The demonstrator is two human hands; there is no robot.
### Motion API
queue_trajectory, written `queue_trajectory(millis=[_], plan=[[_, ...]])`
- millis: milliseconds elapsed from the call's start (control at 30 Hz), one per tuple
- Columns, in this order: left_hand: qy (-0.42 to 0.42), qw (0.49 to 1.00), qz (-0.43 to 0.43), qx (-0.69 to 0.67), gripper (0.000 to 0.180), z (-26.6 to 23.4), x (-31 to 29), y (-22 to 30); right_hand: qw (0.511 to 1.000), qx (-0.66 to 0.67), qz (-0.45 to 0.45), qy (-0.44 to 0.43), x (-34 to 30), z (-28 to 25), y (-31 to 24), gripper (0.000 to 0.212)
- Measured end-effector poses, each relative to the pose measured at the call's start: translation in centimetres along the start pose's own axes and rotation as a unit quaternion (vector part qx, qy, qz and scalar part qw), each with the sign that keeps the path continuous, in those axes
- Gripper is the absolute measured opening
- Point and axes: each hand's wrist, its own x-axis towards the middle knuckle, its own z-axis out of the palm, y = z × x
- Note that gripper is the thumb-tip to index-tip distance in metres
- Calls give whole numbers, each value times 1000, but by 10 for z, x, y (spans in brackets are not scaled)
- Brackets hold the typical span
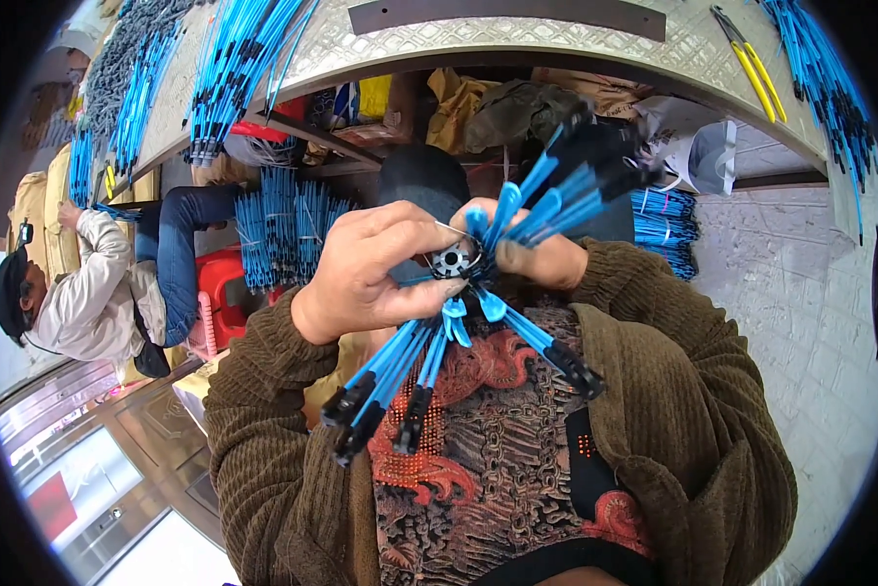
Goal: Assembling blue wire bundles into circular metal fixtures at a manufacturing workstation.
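Between the thumb and index finger of my left hand is a small round notched hub, dark with a pale face, in front of my chest. Blue umbrella ribs with black joints fan out around it, some up to the right and others hanging down. A thin wire loops beside the hub. My right hand is closed on the ribs at the hub's right side. Its thumb is smeared by motion, and the ribs hide most of its fingers. The black ends at upper right are blurred too.
A worktable crosses the top, bearing a flat dark metal bar, yellow-handled pliers and rib bundles. Tied bundles stand below. At left, another person sits near a red plastic stool.
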Motion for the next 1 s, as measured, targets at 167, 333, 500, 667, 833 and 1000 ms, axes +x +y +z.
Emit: queue_trajectory(millis=[167, 333, 500, 667, 833, 1000], plan=[[16, 1000, -12, -9, 30, 1, 0, 2, 995, 77, 42, 41, -4, 0, 5, 35], [4, 1000, 5, -14, 30, 0, 4, 4, 1000, 2, 24, 2, -2, 0, 4, 35], [-69, 997, 13, -10, 31, -13, 8, 3, 995, 21, 44, -85, 2, -5, -1, 39], [-88, 994, 60, -37, 39, -16, 13, -6, 988, 9, 10, -152, 6, -9, 10, 45], [-57, 997, 29, -48, 47, -14, 22, -15, 983, 86, 48, -152, 7, -3, 9, 42], [-114, 983, -69, -125, 32, -15, 24, -23, 996, 27, 3, -88, 2, -1, 7, 36]])
